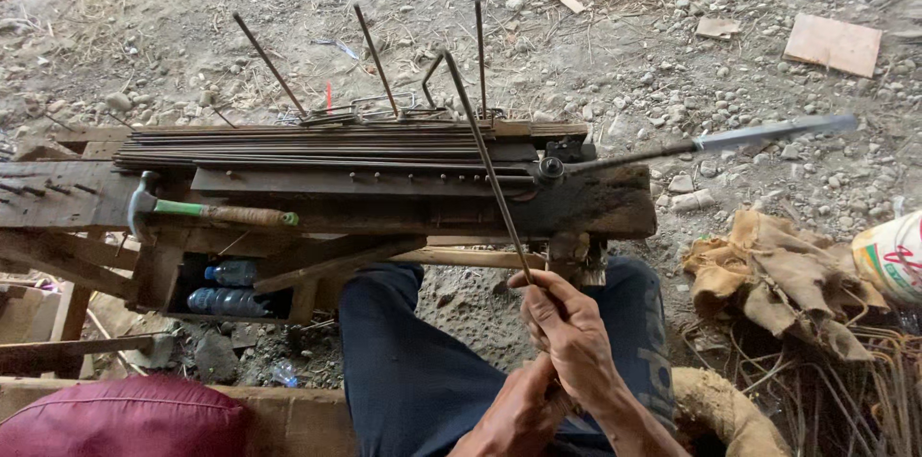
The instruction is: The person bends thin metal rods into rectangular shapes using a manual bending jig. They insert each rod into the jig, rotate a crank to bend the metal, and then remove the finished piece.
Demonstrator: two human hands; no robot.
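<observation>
Nearest, right hand (569, 327) wrapped round the near end of a thin steel rod (488, 167), fingers pinching it tight. Just beside and below, left hand (523, 411) closed on the same rod end, fingers curled. Rod running up and away to the far left, bent tip out beyond the wooden table (595, 203). On the table's left, a hammer (206, 211) with a green-and-tan handle. Further back, a bundle of straight rods (327, 145) lying lengthwise, bent rods standing up behind. At right, a long bending lever (711, 142) reaching out over gravel ground (624, 44).
</observation>
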